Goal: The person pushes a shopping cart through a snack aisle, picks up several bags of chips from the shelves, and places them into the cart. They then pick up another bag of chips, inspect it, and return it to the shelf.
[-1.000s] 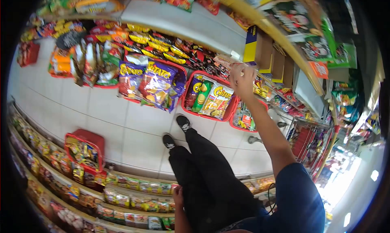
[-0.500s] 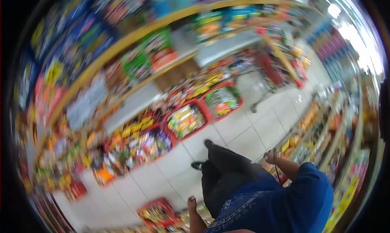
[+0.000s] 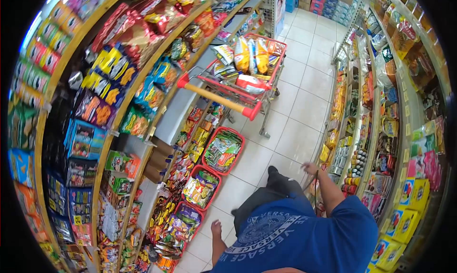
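Observation:
Low in the view, beside the person's blue shirt, my left hand (image 3: 216,229) hangs over the tiled floor near the red baskets of snack packets (image 3: 190,220); its fingers look loosely curled, and whether anything is in them is too small to tell. My right hand (image 3: 311,168) is out over the floor on the right, near the lower shelves, its fingers apart. A thin dark cord (image 3: 312,182) hangs by the right wrist. A shopping cart with a wooden handle (image 3: 216,97) stands ahead, loaded with snack bags (image 3: 250,55). Neither hand touches it.
Tall shelves of snack packets (image 3: 114,75) line the left side. Shelves with jars and packets (image 3: 357,163) run along the right. More red baskets (image 3: 223,150) sit on the floor by the left shelves. Stacked boxes (image 3: 325,1) stand at the aisle's far end.
The view has turned, so the cart now appears nearer and in the upper middle. The blur has cleared. Both hands remain low at the person's sides, the right one with its fingers more spread.

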Motion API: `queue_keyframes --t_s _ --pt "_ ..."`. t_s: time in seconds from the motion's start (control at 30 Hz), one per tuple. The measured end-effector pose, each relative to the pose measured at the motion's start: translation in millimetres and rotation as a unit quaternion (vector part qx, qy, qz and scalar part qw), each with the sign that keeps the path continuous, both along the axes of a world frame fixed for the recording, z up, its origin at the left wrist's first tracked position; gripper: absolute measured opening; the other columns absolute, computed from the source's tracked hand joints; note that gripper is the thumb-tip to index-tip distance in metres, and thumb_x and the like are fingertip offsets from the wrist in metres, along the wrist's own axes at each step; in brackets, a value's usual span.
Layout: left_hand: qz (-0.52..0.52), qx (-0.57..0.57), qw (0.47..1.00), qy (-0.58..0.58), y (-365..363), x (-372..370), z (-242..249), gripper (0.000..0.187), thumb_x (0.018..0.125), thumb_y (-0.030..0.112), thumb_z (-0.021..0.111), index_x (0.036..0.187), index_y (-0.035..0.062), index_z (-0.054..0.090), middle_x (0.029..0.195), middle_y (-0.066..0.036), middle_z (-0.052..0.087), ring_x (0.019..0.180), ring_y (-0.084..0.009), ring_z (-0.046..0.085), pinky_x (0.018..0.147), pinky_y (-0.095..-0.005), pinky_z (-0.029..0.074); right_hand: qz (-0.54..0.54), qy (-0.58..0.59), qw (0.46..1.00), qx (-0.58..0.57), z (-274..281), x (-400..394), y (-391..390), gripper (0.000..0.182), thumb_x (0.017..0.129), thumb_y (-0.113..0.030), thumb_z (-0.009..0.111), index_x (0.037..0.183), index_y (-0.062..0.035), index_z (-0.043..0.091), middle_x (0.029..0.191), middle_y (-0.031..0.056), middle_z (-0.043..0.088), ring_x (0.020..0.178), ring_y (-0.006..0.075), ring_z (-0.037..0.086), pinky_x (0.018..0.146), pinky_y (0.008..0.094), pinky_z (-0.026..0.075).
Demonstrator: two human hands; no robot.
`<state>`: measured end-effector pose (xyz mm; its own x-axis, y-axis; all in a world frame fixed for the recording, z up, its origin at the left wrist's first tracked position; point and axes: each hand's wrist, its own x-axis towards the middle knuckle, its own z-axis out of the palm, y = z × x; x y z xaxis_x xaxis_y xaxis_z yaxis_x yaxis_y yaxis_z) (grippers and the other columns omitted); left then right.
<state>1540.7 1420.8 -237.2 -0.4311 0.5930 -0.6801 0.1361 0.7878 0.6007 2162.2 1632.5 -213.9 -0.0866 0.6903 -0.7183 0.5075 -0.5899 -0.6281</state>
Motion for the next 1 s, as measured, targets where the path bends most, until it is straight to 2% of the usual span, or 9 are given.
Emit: queue_keyframes --t_s 0.1,0.17,0.37,0.47,0.5,0.57,0.77,0.93,1.0 --pt "-0.261 0.125 0.952 0.100 98.8 56.4 25.9 0.031 0.085 0.024 0.052 0.106 0.0027 0.059 0.091 -0.014 0.062 0.085 -0.0228 0.060 0.078 -0.0314 0.047 -0.047 -0.023 0.980 0.191 59.9 38.0 91.8 0.024 0.077 -0.009 0.058 0.101 -0.0105 0.062 0.078 0.0035 0.060 0.066 0.0124 0.055 0.058 0.0269 0.047" --pt "-0.276 0.108 0.953 0.061 163.5 99.2 70.3 0.033 0.086 0.027 0.052 0.107 0.0028 0.059 0.098 -0.015 0.063 0.093 -0.0266 0.059 0.085 -0.0333 0.044 -0.093 -0.015 0.962 0.258 88.4 55.9 161.5 0.020 0.081 -0.010 0.057 0.100 -0.0061 0.061 0.081 0.0041 0.060 0.067 0.0125 0.056 0.058 0.0263 0.047" --pt "-0.184 0.187 0.965 0.021 271.2 121.0 87.4 0.021 0.087 0.013 0.051 0.104 0.0027 0.057 0.096 -0.010 0.064 0.088 -0.0177 0.060 0.078 -0.0296 0.046 0.021 -0.099 0.862 0.497 218.4 -15.3 356.0 0.020 0.081 -0.010 0.057 0.099 -0.0025 0.058 0.095 0.0111 0.060 0.088 0.0230 0.059 0.074 0.0309 0.047" --pt "-0.151 0.159 0.976 0.000 292.6 115.1 70.3 0.021 0.086 0.014 0.052 0.102 0.0019 0.057 0.093 -0.010 0.063 0.086 -0.0177 0.060 0.077 -0.0296 0.046 -0.008 -0.004 0.831 0.556 255.3 -107.4 435.1 0.025 0.079 -0.011 0.058 0.102 -0.0015 0.055 0.100 0.0144 0.058 0.092 0.0273 0.058 0.079 0.0336 0.046" --pt "-0.194 0.159 0.962 0.106 293.9 115.8 76.4 0.022 0.084 0.016 0.055 0.101 0.0017 0.058 0.092 -0.011 0.063 0.084 -0.0170 0.060 0.076 -0.0291 0.046 0.008 -0.014 0.812 0.583 264.1 -139.0 455.7 0.027 0.079 -0.012 0.058 0.103 -0.0011 0.055 0.100 0.0154 0.058 0.093 0.0287 0.057 0.081 0.0346 0.046" --pt "-0.170 0.170 0.969 0.059 267.2 91.1 -4.0 0.024 0.080 0.016 0.057 0.100 0.0032 0.059 0.085 -0.012 0.064 0.075 -0.0162 0.061 0.070 -0.0284 0.047 -0.010 -0.017 0.798 0.603 271.1 -201.4 498.1 0.037 0.077 -0.020 0.064 0.106 -0.0001 0.052 0.102 0.0175 0.055 0.094 0.0327 0.055 0.081 0.0389 0.045" --pt "0.008 0.000 0.998 -0.070 200.7 102.6 -23.8 0.027 0.076 0.012 0.056 0.102 0.0056 0.062 0.071 -0.010 0.063 0.061 -0.0158 0.059 0.055 -0.0287 0.047 -0.025 -0.345 0.807 0.479 263.5 -298.2 570.3 0.076 0.067 -0.025 0.073 0.126 -0.0023 0.031 0.119 0.0182 0.042 0.105 0.0388 0.046 0.086 0.0457 0.042" --pt "0.035 -0.059 0.996 -0.058 187.1 109.0 -1.9 0.027 0.077 0.013 0.056 0.103 0.0045 0.061 0.074 -0.009 0.063 0.064 -0.0156 0.059 0.057 -0.0279 0.046 0.009 -0.306 0.840 0.449 234.9 -288.0 595.8 0.071 0.070 -0.020 0.070 0.128 -0.0023 0.033 0.122 0.0210 0.041 0.106 0.0397 0.045 0.089 0.0457 0.040" --pt "0.081 0.030 0.994 -0.063 192.5 109.3 0.5 0.025 0.079 0.014 0.056 0.101 0.0036 0.061 0.077 -0.008 0.063 0.067 -0.0152 0.059 0.059 -0.0276 0.046 -0.031 -0.199 0.767 0.609 245.8 -282.4 588.0 0.071 0.070 -0.012 0.069 0.129 -0.0017 0.032 0.124 0.0218 0.040 0.107 0.0400 0.044 0.093 0.0436 0.038"
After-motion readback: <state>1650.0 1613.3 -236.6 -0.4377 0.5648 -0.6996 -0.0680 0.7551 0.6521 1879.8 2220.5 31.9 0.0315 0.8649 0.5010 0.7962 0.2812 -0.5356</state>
